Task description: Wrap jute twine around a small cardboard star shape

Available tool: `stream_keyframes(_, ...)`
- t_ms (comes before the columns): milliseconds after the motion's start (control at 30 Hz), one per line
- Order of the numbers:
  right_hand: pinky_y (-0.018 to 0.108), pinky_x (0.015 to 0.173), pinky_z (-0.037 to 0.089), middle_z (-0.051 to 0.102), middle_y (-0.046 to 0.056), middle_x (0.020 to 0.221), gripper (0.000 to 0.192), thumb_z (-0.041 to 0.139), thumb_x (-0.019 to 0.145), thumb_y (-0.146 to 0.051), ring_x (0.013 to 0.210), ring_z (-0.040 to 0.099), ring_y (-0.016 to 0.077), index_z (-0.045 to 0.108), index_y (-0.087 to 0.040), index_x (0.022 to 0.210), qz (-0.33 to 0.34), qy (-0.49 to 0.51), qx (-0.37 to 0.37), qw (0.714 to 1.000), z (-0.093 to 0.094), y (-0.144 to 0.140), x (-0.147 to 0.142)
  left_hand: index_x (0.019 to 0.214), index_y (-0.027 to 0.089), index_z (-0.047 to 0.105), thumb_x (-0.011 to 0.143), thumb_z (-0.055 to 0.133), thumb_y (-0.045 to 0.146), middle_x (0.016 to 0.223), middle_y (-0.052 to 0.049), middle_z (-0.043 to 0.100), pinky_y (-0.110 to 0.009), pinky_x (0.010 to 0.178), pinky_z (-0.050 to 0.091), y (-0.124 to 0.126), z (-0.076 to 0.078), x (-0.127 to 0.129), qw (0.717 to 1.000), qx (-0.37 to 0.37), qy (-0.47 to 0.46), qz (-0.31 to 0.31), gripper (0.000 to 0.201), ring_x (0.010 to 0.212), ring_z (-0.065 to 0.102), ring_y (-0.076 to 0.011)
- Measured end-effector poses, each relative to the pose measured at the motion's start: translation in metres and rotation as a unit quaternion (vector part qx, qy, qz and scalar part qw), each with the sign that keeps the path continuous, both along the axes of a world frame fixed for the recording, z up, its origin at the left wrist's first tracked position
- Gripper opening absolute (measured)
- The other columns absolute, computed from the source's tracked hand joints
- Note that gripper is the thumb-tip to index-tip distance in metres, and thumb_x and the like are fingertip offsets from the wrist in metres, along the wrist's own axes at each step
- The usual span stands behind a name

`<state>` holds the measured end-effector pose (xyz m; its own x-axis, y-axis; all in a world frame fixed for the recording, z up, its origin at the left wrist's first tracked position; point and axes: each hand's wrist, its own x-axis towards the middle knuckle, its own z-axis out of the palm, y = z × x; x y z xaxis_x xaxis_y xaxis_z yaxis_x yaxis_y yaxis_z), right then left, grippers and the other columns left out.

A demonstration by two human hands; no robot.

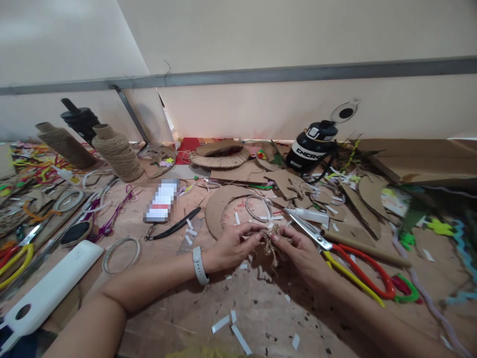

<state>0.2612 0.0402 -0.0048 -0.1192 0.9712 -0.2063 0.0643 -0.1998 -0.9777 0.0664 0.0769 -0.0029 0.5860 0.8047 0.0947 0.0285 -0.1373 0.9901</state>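
Both hands meet low over the table, near the middle of the head view. My left hand (238, 244), with a pale band at its wrist, pinches a small looped bundle of jute twine (273, 246) from the left. From the right, my right hand (301, 250) grips the same bundle between thumb and fingers. Loops and loose ends of the twine hang below the fingertips. Just behind the hands lies a crescent-shaped piece of cardboard (218, 211). Scissors (335, 248) with red and yellow handles rest beside my right hand, their blades apart.
Spools of twine (117, 151) stand at the back left, a black bottle (311, 149) at the back right. A phone (162, 201), a tape roll (121, 254) and a long white plastic tool (55, 286) lie left. Paper scraps (241, 339) are strewn in front.
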Motion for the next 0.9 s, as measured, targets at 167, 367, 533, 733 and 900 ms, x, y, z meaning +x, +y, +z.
stream_keyframes(167,0.028,0.061,0.05,0.067,0.002,0.074,0.041,0.08,0.073,-0.056,0.067,0.063,0.0176,0.066,-0.02,0.086,0.007,0.097,-0.075,0.992,0.008,-0.001,0.001,0.121,0.013,0.067,0.09,0.065,0.043,0.115,-0.014,0.07,-0.021,0.069,0.054,-0.001,0.004,0.0,0.999,0.032,-0.025,0.023,0.043,0.096,0.067,-0.0184)
stream_keyframes(367,0.028,0.067,0.05,0.066,0.001,0.073,0.038,0.082,0.073,-0.052,0.069,0.062,0.016,0.067,-0.019,0.083,0.031,0.141,-0.085,0.986,0.004,-0.002,0.001,0.096,0.013,0.075,0.084,0.073,0.045,0.092,-0.011,0.075,-0.021,0.063,0.054,-0.001,-0.001,-0.001,0.993,0.085,-0.054,0.068,0.034,0.081,0.07,-0.0161)
stream_keyframes(533,0.025,0.065,0.048,0.064,0.0,0.075,0.037,0.082,0.074,-0.05,0.069,0.059,0.0136,0.065,-0.018,0.081,0.053,0.145,-0.075,0.985,0.001,-0.004,0.003,0.083,0.014,0.075,0.084,0.075,0.038,0.081,-0.009,0.075,-0.023,0.066,0.056,0.001,-0.005,-0.002,0.986,0.122,-0.091,0.07,0.024,0.071,0.069,-0.0136)
stream_keyframes(733,0.026,0.061,0.048,0.065,0.001,0.075,0.041,0.081,0.072,-0.055,0.066,0.058,0.0144,0.066,-0.019,0.086,0.042,0.114,-0.069,0.99,0.003,-0.006,0.001,0.079,0.014,0.074,0.081,0.077,0.042,0.081,-0.009,0.075,-0.026,0.071,0.056,0.002,-0.009,0.0,0.987,0.101,-0.097,0.074,0.028,0.076,0.069,-0.0152)
stream_keyframes(900,0.027,0.06,0.049,0.065,0.0,0.072,0.041,0.078,0.075,-0.057,0.066,0.06,0.0166,0.066,-0.02,0.089,0.015,0.109,-0.068,0.992,0.003,-0.005,-0.003,0.106,0.015,0.068,0.083,0.067,0.061,0.083,-0.005,0.068,-0.023,0.06,0.052,0.0,-0.003,0.001,0.991,-0.072,-0.092,0.066,0.052,0.068,0.064,-0.0127)
